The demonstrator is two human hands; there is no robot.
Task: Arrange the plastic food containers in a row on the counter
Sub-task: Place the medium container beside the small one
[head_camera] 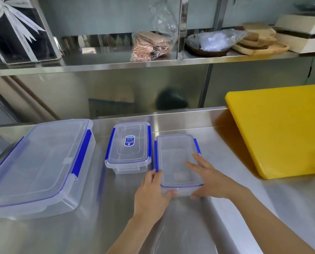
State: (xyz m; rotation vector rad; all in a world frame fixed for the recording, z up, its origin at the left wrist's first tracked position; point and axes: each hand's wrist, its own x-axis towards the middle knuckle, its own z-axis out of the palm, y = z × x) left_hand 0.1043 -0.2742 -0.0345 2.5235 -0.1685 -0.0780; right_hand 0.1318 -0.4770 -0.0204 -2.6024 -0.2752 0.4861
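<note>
Nearest, two bare forearms reach over a brushed stainless-steel counter [199, 226] whose surface gives soft, smeared reflections. The left hand [152, 193] and the right hand [209, 178] both grip the small container [177, 162], a clear, rounded-rectangular plastic box with blue side clips and a smooth lid: the left fingers curl round its near left corner, the right palm lies on the lid with the thumb at the near wall. Just beside it on the left stands the labelled container [129, 145], of like shape, ridged on top and bearing a blue sticker. Farther left, apart from these, sits the large container [37, 165], broad and shallow, with long blue clips. To the right a thick yellow cutting board [281, 129] leans tilted, its surface matt. Behind the counter rises a reflective steel backsplash, and above it a steel shelf [116, 66] carries a bag of brown wafers [151, 45], a wrapped dish [213, 43], wooden boards [259, 41] and a ribboned clear box [19, 28].
</note>
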